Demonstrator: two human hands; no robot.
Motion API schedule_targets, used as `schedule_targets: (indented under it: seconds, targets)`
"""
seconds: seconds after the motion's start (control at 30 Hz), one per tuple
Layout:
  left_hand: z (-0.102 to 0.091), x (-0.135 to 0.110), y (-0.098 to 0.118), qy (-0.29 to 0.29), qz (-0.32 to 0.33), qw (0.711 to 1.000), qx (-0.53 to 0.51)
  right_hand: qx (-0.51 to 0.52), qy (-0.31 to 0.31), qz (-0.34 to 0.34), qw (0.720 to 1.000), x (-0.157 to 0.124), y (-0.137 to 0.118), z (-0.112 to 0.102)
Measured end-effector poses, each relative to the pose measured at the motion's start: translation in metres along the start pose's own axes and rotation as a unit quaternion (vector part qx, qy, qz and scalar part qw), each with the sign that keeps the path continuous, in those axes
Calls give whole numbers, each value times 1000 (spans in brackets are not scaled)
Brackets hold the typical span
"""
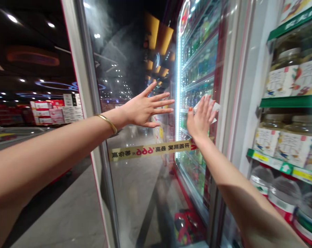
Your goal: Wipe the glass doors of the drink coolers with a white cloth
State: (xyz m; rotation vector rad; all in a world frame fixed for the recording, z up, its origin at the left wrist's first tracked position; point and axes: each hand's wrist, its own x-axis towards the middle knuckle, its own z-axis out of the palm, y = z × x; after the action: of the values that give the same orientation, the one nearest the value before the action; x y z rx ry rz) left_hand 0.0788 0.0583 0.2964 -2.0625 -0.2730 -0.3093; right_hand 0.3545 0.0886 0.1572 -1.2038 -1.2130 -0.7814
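A swung-out glass door (135, 193) of a drinks cooler stands before me, its inner side facing me and its upper left partly fogged. My left hand (142, 106), below a gold bangle (106, 123), has its fingers spread in front of the pane; whether it touches the glass I cannot tell. Farther right, my right hand (200, 120) is laid flat over a white tissue (216, 106) against the glass. Only the tissue's edges show beyond the fingers. A yellow strip with mirrored lettering (150, 151) runs across the pane below both hands.
At right, cooler shelves (290, 102) carry tea bottles (282, 77) and large clear bottles (285, 193). Through the glass appears another lit drinks cooler (197, 69). The door's metal frame (86, 86) rises at left; stacked boxes (54, 110) stand beyond it on the grey floor.
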Motion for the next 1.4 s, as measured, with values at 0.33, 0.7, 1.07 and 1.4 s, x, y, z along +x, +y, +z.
schedule_targets:
  seconds: [0.33, 0.7, 1.07, 1.4]
  targets:
    - [28, -33, 69, 107, -232, 965, 50, 27, 12, -71, 997, 41, -30, 4]
    - [13, -51, 11, 149, -249, 956, 52, -14, -68, -136, 988, 120, -74, -8]
    - [20, -54, 0, 209, -273, 936, 75, 22, -44, -265, 963, 134, -138, 14]
    - [24, -68, 1, 228, -320, 918, 52, 31, -79, -322, 943, 135, -180, 22]
